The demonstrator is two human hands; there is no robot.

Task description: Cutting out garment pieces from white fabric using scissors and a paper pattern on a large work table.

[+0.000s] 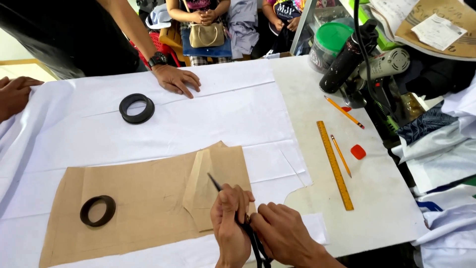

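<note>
My left hand (230, 226) and my right hand (285, 235) meet at the near edge of the table, both closed around dark scissors (216, 184). The thin blade pokes out above my left fingers, and the black handles sit between the two hands. The blade tip lies on a folded flap of a brown paper pattern (148, 198), which rests on white fabric (223, 114). A black ring weight (97, 210) sits on the pattern's left part. A second black ring (136, 108) lies on the fabric further back.
Another person's hand with a wristwatch (176, 79) presses on the fabric's far edge, and a further hand (15, 94) rests at far left. To the right lie a yellow ruler (334, 166), two pencils (344, 111), red chalk (358, 151), an electric cutter (367, 64) and piled cloth (446, 149).
</note>
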